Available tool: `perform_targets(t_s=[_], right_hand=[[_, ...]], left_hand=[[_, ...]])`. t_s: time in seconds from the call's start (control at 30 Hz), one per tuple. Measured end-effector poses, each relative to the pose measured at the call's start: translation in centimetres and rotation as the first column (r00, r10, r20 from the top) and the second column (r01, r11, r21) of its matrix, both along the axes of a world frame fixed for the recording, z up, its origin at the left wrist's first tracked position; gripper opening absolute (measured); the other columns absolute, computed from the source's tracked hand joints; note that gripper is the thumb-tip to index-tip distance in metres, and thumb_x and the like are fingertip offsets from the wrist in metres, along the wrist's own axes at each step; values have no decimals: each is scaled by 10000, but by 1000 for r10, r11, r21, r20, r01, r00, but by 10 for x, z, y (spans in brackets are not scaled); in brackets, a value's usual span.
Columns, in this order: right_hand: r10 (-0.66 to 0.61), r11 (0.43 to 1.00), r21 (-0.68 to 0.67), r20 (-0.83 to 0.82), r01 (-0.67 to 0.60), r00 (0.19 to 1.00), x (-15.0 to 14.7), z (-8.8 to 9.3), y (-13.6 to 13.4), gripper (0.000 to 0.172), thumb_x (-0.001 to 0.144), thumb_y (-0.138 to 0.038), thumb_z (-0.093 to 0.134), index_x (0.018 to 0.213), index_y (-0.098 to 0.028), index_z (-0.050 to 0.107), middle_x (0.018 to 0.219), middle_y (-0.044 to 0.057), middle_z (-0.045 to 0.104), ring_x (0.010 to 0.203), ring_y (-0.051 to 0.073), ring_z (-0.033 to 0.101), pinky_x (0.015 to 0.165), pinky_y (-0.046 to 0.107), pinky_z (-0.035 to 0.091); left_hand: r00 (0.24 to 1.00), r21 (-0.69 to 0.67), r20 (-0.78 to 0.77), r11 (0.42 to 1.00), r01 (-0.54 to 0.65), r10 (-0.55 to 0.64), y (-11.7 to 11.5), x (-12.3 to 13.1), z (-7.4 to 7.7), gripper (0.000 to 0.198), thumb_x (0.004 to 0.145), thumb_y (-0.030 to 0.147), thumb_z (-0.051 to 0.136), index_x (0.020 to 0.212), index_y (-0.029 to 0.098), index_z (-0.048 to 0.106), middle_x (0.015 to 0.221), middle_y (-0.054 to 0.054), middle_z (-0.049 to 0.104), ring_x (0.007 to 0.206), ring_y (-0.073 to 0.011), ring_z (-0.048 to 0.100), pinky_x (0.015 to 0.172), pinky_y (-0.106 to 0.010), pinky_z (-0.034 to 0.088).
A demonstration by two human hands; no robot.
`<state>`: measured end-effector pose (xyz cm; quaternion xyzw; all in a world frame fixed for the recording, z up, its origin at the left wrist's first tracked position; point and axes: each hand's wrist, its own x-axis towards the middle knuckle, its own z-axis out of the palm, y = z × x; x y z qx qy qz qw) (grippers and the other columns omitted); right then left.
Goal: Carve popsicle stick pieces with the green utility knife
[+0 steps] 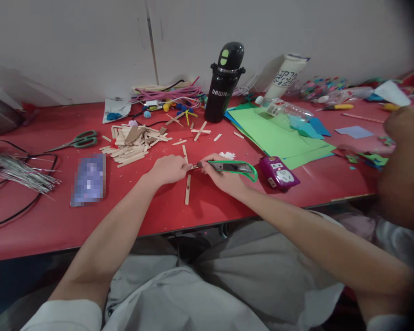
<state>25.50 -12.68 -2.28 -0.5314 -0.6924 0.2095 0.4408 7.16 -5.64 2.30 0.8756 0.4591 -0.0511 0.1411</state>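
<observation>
A big red table fills the middle of the picture from side to side. On its right part lie sheets of green paper, and a black bottle stands behind them near the top middle. A pile of wooden sticks sits left of the middle, with green scissors just to its left. A purple box lies right of the hands.

In the middle of the picture, the right hand is curled tight around a green cutter knife. The knife points left, toward the other hand. The left hand is closed in a loose fist, and its fingertips pinch a small wooden stick down on the table. The tip of the knife meets that stick right between the two hands. Another stick lies flat on the table just below the hands, touching neither one.
</observation>
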Motion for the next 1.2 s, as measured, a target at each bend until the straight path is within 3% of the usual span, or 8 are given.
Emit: perform_targets(t_s=[0.43,0.6,0.83,1.2], right_hand=[[-15,999,-50,7,15,1000,-2,1,-4,258,938,-449,484,822,-231,559,760,5,640,750,184,616,701,318,457],[30,999,-37,0,-30,1000,-3,3,-8,246,936,-409,479,772,-231,523,707,-5,591,711,174,594,715,322,461],[9,1000,-17,-25,-9,1000,-6,7,-8,214,928,-438,520,933,-240,602,869,27,703,835,195,666,763,344,502],[31,999,27,5,-31,1000,-3,3,0,216,930,-438,509,959,-242,596,917,41,708,886,207,691,816,371,538]], left_hand=[[1000,-2,-4,1000,6,-6,0,1,-1,477,913,507,321,843,194,675,943,-124,709,893,-261,646,709,-329,444],[1000,6,0,1000,-1,1,2,1,-3,432,915,453,331,839,196,669,931,-117,707,879,-248,644,697,-320,432],[1000,2,27,1000,16,-16,3,-2,-4,459,914,492,316,787,213,658,910,-98,707,831,-240,640,673,-325,424],[999,-1,26,1000,20,-20,1,-1,1,445,908,456,316,756,206,650,898,-107,706,838,-249,640,666,-327,421]])
